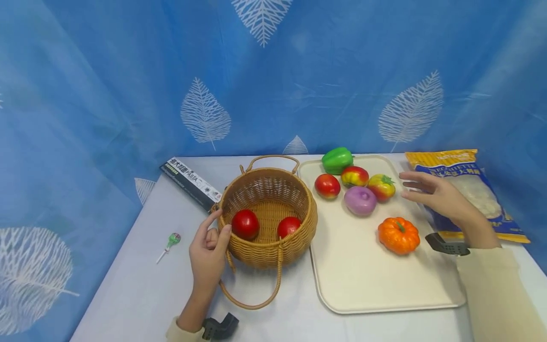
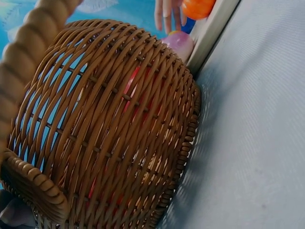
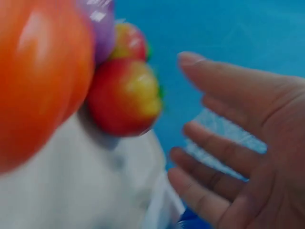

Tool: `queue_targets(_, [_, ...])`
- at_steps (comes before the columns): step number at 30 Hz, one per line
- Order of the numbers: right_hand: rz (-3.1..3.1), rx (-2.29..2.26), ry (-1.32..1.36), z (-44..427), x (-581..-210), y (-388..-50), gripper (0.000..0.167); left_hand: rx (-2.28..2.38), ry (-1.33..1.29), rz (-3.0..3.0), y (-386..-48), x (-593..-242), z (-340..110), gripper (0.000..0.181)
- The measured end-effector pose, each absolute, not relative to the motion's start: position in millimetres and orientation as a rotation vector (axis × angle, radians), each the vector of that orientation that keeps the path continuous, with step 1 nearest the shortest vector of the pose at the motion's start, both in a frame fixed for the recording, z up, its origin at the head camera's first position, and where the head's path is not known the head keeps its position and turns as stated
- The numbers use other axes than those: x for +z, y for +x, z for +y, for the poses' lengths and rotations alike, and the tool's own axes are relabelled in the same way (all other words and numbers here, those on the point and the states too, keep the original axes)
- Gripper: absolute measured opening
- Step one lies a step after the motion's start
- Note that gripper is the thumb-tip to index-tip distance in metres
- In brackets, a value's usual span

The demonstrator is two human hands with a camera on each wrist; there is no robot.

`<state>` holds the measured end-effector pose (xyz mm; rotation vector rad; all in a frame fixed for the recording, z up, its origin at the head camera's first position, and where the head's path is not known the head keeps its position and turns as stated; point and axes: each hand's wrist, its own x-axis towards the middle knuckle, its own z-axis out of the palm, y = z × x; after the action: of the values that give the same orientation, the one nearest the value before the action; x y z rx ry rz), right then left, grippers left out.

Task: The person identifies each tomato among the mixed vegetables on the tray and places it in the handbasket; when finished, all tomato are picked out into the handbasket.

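My left hand (image 1: 208, 247) grips the near-left rim of a round wicker basket (image 1: 260, 254), thumb and index finger at the edge. Inside the basket lie two red round fruits, one at the left (image 1: 245, 224) and one at the right (image 1: 289, 227). In the left wrist view the woven wall (image 2: 114, 124) hides most of them. Over the right edge of a cream tray (image 1: 363, 275) hovers my right hand (image 1: 438, 194), fingers apart and holding nothing. Closest to it is a red-yellow fruit (image 1: 381, 187); the right wrist view shows a gap between that fruit (image 3: 125, 98) and the fingers.
The tray also bears a green pepper (image 1: 337, 160), a red fruit (image 1: 327, 186), another red-yellow fruit (image 1: 354, 176), a purple onion (image 1: 360, 201) and an orange pumpkin (image 1: 399, 235). A spaghetti bag (image 1: 470, 190) lies right, a pasta box (image 1: 192, 183) and lollipop (image 1: 173, 240) left.
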<state>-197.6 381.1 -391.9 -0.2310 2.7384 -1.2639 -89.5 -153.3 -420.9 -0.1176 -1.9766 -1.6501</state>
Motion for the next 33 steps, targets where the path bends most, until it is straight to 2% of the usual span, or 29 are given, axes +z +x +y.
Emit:
queue_targets(14, [2.597,-1.327,-0.201,372,-404,-222,0.070,-1.622,-0.093,-1.993,-92,-424,-155,0.043])
queue_targets(22, [2.580,-1.240,-0.180,365,-410,-230,0.080,-1.639,-0.114,-1.982,-91,-423,-155,0.042])
queue_targets(33, [2.601,-1.231,-0.129,364,-413,-233,0.085,-1.653,-0.092,-1.980,-91,-425,-155,0.043])
